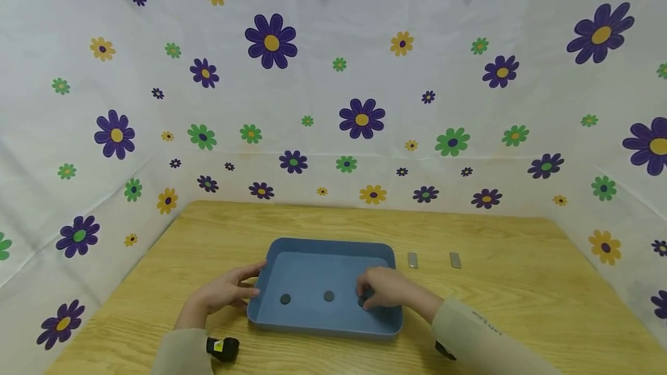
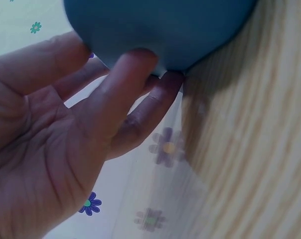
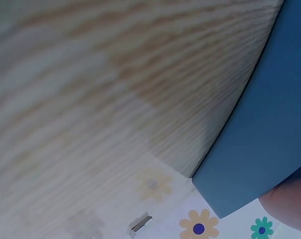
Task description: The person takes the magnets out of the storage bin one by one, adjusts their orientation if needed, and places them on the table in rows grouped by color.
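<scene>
A shallow blue tray [image 1: 323, 328] sits on the table. Two dark round discs lie on its floor, one at the left [image 1: 285, 299] and one near the middle [image 1: 329, 296]. At the tray's right end my right hand [image 1: 385, 287] reaches in over the wall, thumb and fingers pinching a third dark disc [image 1: 362, 301], mostly covered by them. My left hand [image 1: 226, 289] rests against the outside of the left wall, its fingers fairly straight; the left wrist view shows the thumb [image 2: 133, 74] on the blue wall. The right wrist view catches only a bit of hand [image 3: 290, 204].
Two small grey metallic rectangular pieces, a nearer-to-tray one [image 1: 413, 260] and a farther one [image 1: 455, 260], lie right of the tray on the wooden table [image 1: 500, 294]. A white flower-printed sheet [image 1: 323, 97] surrounds the table's back and sides.
</scene>
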{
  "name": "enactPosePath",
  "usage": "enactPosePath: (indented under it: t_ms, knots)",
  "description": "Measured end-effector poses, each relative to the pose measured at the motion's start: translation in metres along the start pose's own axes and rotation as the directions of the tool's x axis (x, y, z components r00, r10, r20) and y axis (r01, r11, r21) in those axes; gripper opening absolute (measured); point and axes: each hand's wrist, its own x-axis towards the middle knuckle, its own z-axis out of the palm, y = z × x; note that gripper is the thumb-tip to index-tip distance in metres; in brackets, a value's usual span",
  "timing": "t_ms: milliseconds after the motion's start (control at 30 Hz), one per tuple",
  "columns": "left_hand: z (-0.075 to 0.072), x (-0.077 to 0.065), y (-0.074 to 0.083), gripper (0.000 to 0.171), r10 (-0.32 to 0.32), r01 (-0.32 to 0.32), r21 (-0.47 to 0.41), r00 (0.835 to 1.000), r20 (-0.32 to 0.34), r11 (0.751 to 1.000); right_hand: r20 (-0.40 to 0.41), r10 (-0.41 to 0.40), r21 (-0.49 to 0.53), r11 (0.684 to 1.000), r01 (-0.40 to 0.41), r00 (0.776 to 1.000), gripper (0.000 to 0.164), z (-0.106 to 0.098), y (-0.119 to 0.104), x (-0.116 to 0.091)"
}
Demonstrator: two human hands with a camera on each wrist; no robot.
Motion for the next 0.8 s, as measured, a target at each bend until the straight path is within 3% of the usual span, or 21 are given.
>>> enactPosePath:
  t_ms: [467, 800]
  knots:
    - [0.0, -0.001, 0.004, 0.067, 0.003, -0.003, -0.002, 1.0, -0.004, 1.0, 0.022, 0.011, 0.036, 0.999, -0.012, 1.0, 0.017, 0.002, 0.001, 0.003]
    - [0.0, 0.0, 0.002, 0.067, -0.003, 0.003, 0.008, 1.0, -0.009, 1.0, -0.059, -0.041, 0.238, 0.97, 0.054, 0.997, 0.016, -0.001, 0.009, 0.001]
